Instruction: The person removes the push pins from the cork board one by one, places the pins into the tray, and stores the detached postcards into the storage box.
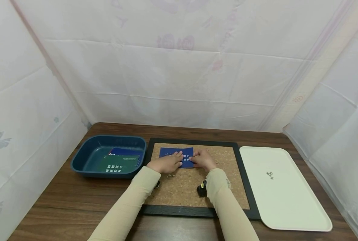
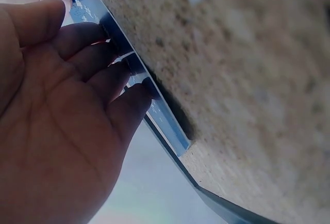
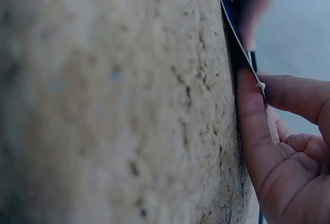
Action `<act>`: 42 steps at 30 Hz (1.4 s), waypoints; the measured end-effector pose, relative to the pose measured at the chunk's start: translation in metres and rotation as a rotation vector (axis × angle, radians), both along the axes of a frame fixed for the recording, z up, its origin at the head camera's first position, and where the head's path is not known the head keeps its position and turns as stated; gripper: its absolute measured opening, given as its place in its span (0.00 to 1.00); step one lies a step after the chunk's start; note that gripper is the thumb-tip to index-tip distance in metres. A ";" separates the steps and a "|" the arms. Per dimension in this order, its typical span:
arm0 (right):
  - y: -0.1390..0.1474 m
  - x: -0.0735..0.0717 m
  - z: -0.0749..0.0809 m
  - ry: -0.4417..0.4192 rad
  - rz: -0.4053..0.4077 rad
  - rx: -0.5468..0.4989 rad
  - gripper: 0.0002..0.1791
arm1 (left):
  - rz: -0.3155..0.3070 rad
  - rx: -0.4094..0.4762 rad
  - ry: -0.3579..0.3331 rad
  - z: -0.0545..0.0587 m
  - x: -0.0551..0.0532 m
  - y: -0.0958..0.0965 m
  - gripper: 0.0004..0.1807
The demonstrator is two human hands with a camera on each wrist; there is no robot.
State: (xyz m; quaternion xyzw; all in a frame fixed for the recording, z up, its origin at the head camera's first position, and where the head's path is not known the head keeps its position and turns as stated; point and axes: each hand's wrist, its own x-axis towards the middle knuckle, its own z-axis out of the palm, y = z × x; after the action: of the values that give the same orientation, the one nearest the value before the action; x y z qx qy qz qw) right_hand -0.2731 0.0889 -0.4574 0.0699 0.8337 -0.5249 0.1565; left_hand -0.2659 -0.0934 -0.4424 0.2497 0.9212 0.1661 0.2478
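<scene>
A blue card point(image 1: 174, 151) with white lettering lies on the upper part of the cork board point(image 1: 185, 192). My left hand point(image 1: 167, 163) rests on the card with its fingers laid flat across the middle. In the left wrist view the fingertips of this left hand point(image 2: 67, 105) press on the card point(image 2: 165, 123), whose long edge lifts slightly off the cork. At the card's right edge my right hand point(image 1: 205, 160) pinches it. The right wrist view shows the right hand point(image 3: 289, 167) with the card's edge point(image 3: 241, 43) between thumb and finger, one finger beneath.
Left of the board stands a blue tub point(image 1: 86, 170) holding a green card point(image 1: 121, 164) and a blue card point(image 1: 126, 151). To the right lies a cream tray point(image 1: 287, 201) with a small cluster of tiny items point(image 1: 270, 175). A black frame point(image 1: 179, 211) borders the cork.
</scene>
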 end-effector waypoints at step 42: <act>-0.008 -0.006 -0.001 -0.021 -0.019 0.043 0.15 | 0.165 0.328 0.243 0.023 -0.001 -0.043 0.27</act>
State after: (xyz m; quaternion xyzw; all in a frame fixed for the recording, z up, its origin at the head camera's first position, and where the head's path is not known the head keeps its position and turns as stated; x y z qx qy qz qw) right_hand -0.2789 0.0813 -0.4588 0.0866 0.8424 -0.5075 0.1589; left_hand -0.2665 -0.1359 -0.4191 0.2288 0.9223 0.3020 0.0765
